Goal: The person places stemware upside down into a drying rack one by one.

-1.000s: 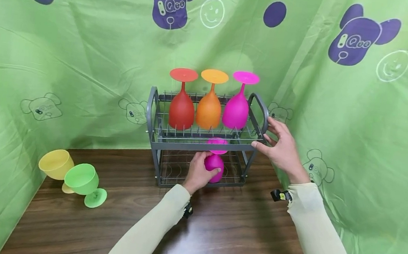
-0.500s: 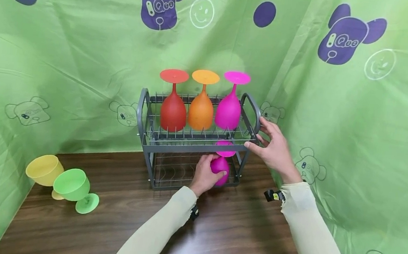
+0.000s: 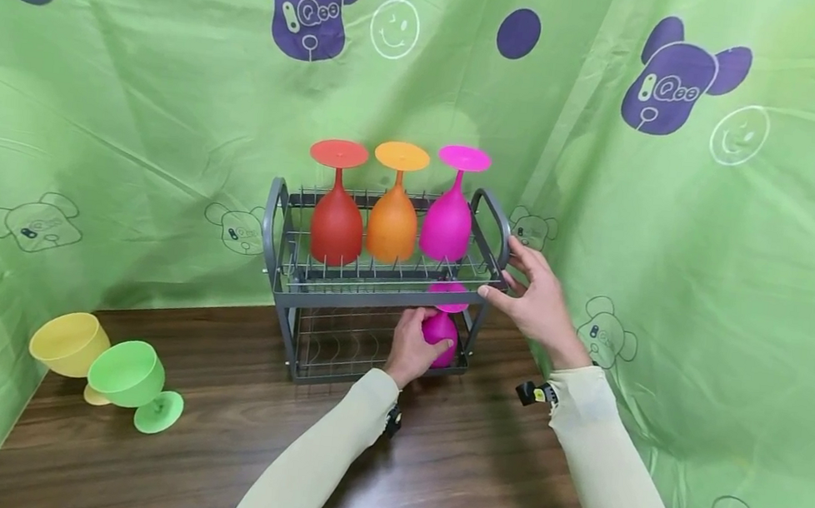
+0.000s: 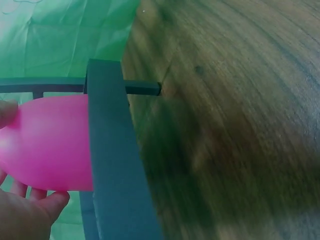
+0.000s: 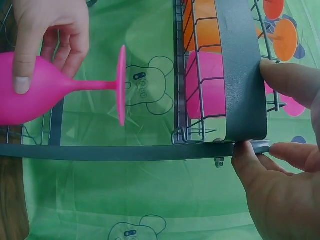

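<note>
My left hand point(image 3: 412, 350) grips the bowl of a magenta wine goblet point(image 3: 441, 331), upside down in the lower tier of a grey two-tier dish rack point(image 3: 357, 299), near its right end. In the left wrist view the bowl point(image 4: 50, 145) has its rim behind the rack's front bar point(image 4: 117, 150). The right wrist view shows its stem and round foot point(image 5: 121, 85) below the upper tier. My right hand point(image 3: 539, 304) holds the rack's upper right corner, thumb at the front rail and fingers by the side handle point(image 3: 494, 222).
On the upper tier stand three upside-down goblets: red point(image 3: 338, 225), orange point(image 3: 392, 227) and magenta point(image 3: 447, 225). A yellow goblet point(image 3: 68, 345) and a green goblet point(image 3: 127, 374) lie tilted on the wooden table point(image 3: 219, 450) at left. Green printed cloth point(image 3: 166, 118) surrounds the table closely.
The left hand has shifted the magenta goblet rightward along the lower tier. My right hand keeps its hold on the rack corner. The head view has turned slightly right.
</note>
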{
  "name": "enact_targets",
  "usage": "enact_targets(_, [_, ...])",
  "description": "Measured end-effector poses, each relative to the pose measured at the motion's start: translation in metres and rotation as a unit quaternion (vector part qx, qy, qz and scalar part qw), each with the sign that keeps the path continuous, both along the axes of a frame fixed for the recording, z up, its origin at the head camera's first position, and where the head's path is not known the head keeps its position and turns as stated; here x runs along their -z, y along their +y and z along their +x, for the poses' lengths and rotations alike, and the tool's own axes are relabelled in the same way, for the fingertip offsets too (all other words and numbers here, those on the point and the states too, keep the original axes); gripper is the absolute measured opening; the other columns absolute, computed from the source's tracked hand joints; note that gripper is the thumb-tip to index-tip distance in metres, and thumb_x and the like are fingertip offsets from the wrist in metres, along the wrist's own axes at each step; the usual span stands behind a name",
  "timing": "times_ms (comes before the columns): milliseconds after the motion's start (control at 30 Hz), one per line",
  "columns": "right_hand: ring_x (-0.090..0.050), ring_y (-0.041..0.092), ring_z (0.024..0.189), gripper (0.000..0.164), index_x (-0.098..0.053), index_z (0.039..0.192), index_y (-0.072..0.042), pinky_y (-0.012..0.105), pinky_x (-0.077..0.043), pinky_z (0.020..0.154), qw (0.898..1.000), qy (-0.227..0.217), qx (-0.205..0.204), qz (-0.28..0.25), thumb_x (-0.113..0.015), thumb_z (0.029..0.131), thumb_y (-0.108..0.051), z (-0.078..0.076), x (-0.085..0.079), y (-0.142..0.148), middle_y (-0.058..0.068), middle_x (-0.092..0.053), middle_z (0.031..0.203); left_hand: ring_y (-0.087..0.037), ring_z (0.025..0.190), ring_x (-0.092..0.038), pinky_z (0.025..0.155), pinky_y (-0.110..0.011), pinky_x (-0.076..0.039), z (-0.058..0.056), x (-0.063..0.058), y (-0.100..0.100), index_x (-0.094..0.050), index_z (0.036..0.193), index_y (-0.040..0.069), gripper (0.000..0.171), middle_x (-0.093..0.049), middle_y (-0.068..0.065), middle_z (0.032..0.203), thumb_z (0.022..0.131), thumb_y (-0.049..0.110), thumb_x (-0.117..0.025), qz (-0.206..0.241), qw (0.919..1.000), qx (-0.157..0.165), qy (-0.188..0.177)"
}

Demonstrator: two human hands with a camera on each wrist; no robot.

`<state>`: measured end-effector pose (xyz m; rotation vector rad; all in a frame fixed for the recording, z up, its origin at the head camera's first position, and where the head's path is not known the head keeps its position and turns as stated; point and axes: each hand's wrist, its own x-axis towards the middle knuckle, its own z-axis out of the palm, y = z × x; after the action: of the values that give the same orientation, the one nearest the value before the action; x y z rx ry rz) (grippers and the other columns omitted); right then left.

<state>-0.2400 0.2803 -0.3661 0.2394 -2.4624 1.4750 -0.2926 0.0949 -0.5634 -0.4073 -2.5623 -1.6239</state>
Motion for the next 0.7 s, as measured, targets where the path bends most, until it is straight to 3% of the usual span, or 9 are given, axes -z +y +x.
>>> enact_targets(467, [-0.048,0.029,0.149,0.096,-0.036,0.165,-0.019,0.034,-0.046,0.119,1.0,0.001,-0.004,-0.009,-0.09,0.085,-0.014,0.0,0.0,0.0,0.006,-0.044,0.159,-0.03,0.118,-0.061,0.099,-0.046,-0.06,0.004,0.01,0.006,-0.062,0.129,0.013,0.058,-0.057,-0.011,0.128,0.082,0.029,-0.091,-0.003,1.0,-0.003,0.0])
enact_targets(700, [-0.047,0.028,0.149,0.096,-0.035,0.166,-0.019,0.035,-0.045,0.12,1.0,-0.002,-0.004,-0.011,-0.089,0.086,-0.013,0.002,0.002,0.002,0.007,-0.044,0.159,-0.031,0.122,-0.061,0.102,-0.047,-0.059,0.007,0.014,0.004,-0.059,0.139,0.014,0.067,-0.055,-0.012,0.133,0.083,0.034,-0.09,-0.011,0.9998,0.007,-0.015])
